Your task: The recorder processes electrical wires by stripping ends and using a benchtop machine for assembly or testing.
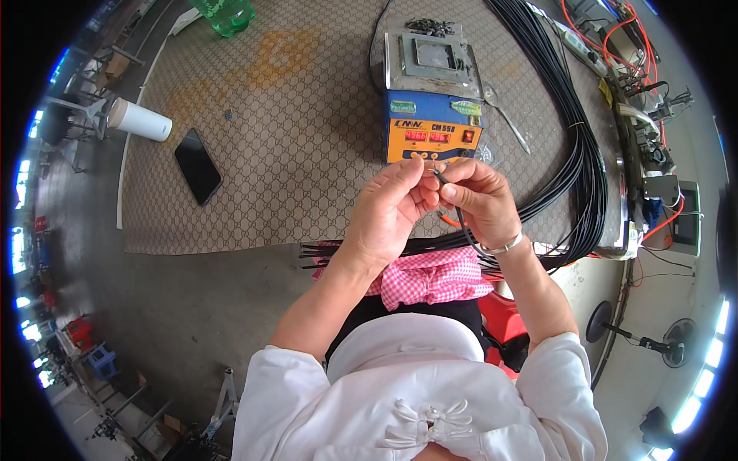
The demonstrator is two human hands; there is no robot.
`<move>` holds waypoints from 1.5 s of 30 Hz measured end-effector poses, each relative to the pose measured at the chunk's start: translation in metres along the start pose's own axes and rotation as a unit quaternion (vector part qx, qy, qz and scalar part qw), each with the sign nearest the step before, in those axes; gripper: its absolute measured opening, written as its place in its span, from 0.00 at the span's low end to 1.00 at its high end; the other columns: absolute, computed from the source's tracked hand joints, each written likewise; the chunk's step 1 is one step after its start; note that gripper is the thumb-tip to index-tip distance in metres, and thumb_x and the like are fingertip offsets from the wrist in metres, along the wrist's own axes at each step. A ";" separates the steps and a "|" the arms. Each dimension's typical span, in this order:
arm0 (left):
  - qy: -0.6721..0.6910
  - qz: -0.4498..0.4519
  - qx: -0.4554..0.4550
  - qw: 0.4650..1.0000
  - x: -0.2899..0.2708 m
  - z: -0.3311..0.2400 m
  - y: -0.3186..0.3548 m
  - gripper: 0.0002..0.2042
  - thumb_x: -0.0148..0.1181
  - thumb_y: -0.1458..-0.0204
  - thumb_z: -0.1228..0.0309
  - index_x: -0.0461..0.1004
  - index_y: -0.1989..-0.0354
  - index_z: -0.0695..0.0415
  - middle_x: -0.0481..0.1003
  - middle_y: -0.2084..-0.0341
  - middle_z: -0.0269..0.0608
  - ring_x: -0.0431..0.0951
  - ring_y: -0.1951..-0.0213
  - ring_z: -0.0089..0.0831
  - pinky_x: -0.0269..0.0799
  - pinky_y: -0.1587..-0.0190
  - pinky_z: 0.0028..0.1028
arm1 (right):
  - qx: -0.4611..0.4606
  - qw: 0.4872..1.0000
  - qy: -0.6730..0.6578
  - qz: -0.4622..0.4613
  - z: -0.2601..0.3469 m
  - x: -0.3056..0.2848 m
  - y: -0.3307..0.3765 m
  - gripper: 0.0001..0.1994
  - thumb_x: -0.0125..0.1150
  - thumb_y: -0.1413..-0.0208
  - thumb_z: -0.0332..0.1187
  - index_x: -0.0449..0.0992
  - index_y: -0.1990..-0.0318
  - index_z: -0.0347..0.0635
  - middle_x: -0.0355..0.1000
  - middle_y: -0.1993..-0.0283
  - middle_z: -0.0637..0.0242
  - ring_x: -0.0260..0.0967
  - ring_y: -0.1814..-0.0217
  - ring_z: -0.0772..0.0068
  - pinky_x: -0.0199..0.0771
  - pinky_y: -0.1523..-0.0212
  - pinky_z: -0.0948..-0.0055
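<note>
Both my hands meet at the front of a blue and orange solder pot (430, 142) with a red digital display. My right hand (484, 201) pinches a thin black cable (461, 219) close to its end, between thumb and fingers. The cable hangs from there past my wrist. At the cable tip, my left hand (392, 201) has thumb and forefinger pressed together on the fine wire ends, which are too small to make out well. On top of the pot lies a metal tray (400, 73) with a square frame and dark scraps behind it.
A thick bundle of black cables (588, 154) curves along the table's right side and front edge. A metal spoon-like tool (511, 123) lies beside the pot. Leftward are a black phone (198, 167), a white tumbler (140, 121) and a green bottle (227, 15). Pink checked cloth (430, 278) covers my lap.
</note>
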State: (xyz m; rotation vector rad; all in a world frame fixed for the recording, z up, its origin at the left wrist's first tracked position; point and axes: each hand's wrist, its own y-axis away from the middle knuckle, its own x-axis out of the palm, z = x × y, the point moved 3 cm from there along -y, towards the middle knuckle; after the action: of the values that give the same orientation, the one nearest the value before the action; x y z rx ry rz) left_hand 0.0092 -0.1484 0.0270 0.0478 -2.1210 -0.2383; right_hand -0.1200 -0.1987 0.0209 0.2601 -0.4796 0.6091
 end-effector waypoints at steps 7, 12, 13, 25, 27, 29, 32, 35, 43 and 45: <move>-0.004 -0.020 -0.036 0.999 -0.006 -0.001 0.000 0.12 0.49 0.46 0.62 0.71 0.68 0.59 0.71 0.77 0.34 0.70 0.73 0.22 0.67 0.65 0.24 | 0.003 1.000 0.018 -0.009 -0.003 0.000 0.001 0.05 0.57 0.53 0.20 0.71 0.68 0.36 0.71 0.68 0.68 0.69 0.66 0.79 0.72 0.62 0.80; 0.032 -0.019 -0.039 0.999 -0.007 0.001 -0.001 0.12 0.49 0.46 0.63 0.71 0.68 0.59 0.71 0.77 0.34 0.70 0.72 0.22 0.67 0.64 0.25 | 0.012 0.999 0.024 -0.025 -0.001 -0.004 0.001 0.05 0.57 0.53 0.19 0.71 0.68 0.37 0.71 0.68 0.68 0.69 0.66 0.79 0.72 0.62 0.80; 0.029 -0.012 -0.033 0.999 -0.007 0.001 -0.001 0.11 0.49 0.46 0.63 0.71 0.68 0.59 0.71 0.76 0.34 0.70 0.72 0.22 0.67 0.64 0.25 | 0.014 0.999 0.024 -0.025 -0.001 -0.004 0.001 0.05 0.57 0.53 0.19 0.72 0.68 0.37 0.71 0.68 0.68 0.69 0.66 0.79 0.71 0.63 0.80; 0.018 -0.034 -0.027 0.999 -0.012 0.000 -0.002 0.11 0.49 0.46 0.65 0.70 0.61 0.60 0.71 0.73 0.33 0.69 0.71 0.21 0.67 0.63 0.24 | -0.030 0.978 0.191 -0.073 0.025 -0.006 -0.011 0.05 0.60 0.55 0.20 0.73 0.70 0.38 0.71 0.71 0.72 0.65 0.71 0.86 0.68 0.69 0.86; 0.011 -0.049 -0.035 0.998 -0.019 0.003 -0.002 0.11 0.49 0.46 0.66 0.69 0.60 0.59 0.70 0.73 0.33 0.69 0.71 0.21 0.67 0.63 0.24 | -0.075 0.955 0.277 -0.069 0.044 -0.010 -0.024 0.04 0.60 0.56 0.21 0.73 0.70 0.37 0.71 0.72 0.71 0.65 0.72 0.86 0.67 0.71 0.86; 0.011 -0.050 -0.034 0.998 -0.029 0.007 -0.001 0.11 0.49 0.46 0.67 0.69 0.59 0.59 0.70 0.73 0.32 0.69 0.71 0.20 0.66 0.63 0.23 | -0.100 0.889 0.438 -0.090 0.065 -0.014 -0.040 0.04 0.61 0.58 0.23 0.74 0.72 0.35 0.71 0.75 0.70 0.65 0.74 0.86 0.66 0.75 0.85; 0.012 -0.059 -0.044 0.997 -0.032 0.008 -0.001 0.09 0.48 0.46 0.69 0.69 0.60 0.59 0.70 0.74 0.31 0.68 0.72 0.19 0.65 0.64 0.22 | -0.191 0.750 0.626 -0.092 0.094 -0.004 -0.064 0.03 0.61 0.60 0.24 0.74 0.75 0.35 0.70 0.77 0.67 0.66 0.76 0.82 0.65 0.76 0.83; 0.011 -0.070 -0.056 0.996 -0.039 0.012 -0.002 0.08 0.48 0.46 0.70 0.69 0.61 0.59 0.70 0.75 0.30 0.68 0.72 0.19 0.65 0.64 0.22 | -0.267 0.665 0.694 -0.061 0.106 -0.004 -0.092 0.03 0.59 0.61 0.26 0.74 0.76 0.36 0.70 0.76 0.62 0.68 0.76 0.67 0.67 0.74 0.74; 0.013 -0.081 -0.078 0.994 -0.052 0.014 -0.002 0.07 0.49 0.47 0.70 0.70 0.62 0.58 0.69 0.77 0.28 0.68 0.73 0.18 0.65 0.65 0.21 | -0.217 0.499 0.837 -0.057 0.102 -0.008 -0.144 0.06 0.49 0.58 0.28 0.74 0.77 0.41 0.70 0.70 0.63 0.68 0.66 0.59 0.69 0.65 0.65; 0.013 -0.086 -0.081 0.993 -0.054 0.014 -0.003 0.07 0.50 0.47 0.70 0.70 0.62 0.57 0.69 0.77 0.27 0.68 0.73 0.17 0.65 0.65 0.20 | -0.196 0.472 0.858 -0.051 0.099 -0.008 -0.149 0.06 0.49 0.58 0.28 0.74 0.76 0.42 0.70 0.69 0.64 0.69 0.65 0.59 0.69 0.65 0.66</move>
State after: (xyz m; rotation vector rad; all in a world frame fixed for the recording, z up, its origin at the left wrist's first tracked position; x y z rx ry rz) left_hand 0.0259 -0.1418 -0.0262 0.1374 -2.0670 -0.5087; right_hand -0.0710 -0.3569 0.0880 -0.8157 1.4092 0.3506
